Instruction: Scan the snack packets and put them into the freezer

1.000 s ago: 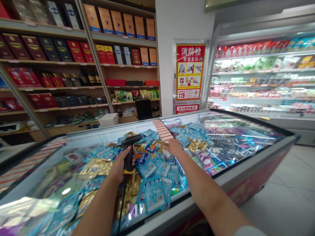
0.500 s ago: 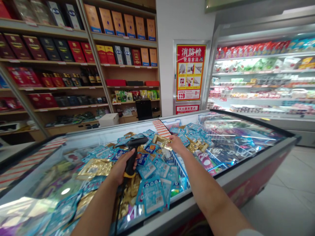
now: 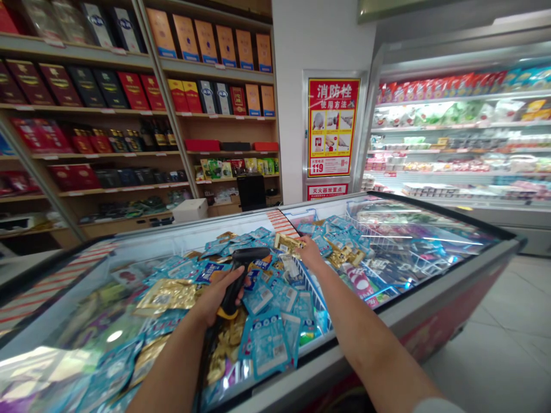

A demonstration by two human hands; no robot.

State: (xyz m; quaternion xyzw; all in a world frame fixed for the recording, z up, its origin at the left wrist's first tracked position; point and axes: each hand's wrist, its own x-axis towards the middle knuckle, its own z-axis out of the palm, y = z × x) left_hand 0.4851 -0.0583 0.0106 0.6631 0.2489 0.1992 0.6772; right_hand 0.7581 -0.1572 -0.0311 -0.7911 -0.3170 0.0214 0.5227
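My left hand (image 3: 217,295) is closed round the grip of a black barcode scanner (image 3: 241,268) with a yellow band, its head tilted toward the right over the freezer's packets. My right hand (image 3: 310,256) reaches farther in and pinches a gold foil packet (image 3: 286,243), lifted slightly off the heap. Both hands are over an open chest freezer (image 3: 434,298) filled with several blue packets (image 3: 269,338) and gold packets (image 3: 167,292). A cable hangs from the scanner down along my left forearm.
A white wire divider (image 3: 312,289) splits the freezer; the right half lies under sliding glass (image 3: 413,229). Wooden shelves of boxed goods (image 3: 129,92) stand behind. A red fire-hydrant notice (image 3: 332,126) hangs on the wall, and an open chiller (image 3: 465,137) is at the right. Tiled floor shows at lower right.
My right hand has picked up the gold packet and raised it. My left hand has swung the scanner rightward, toward that packet.
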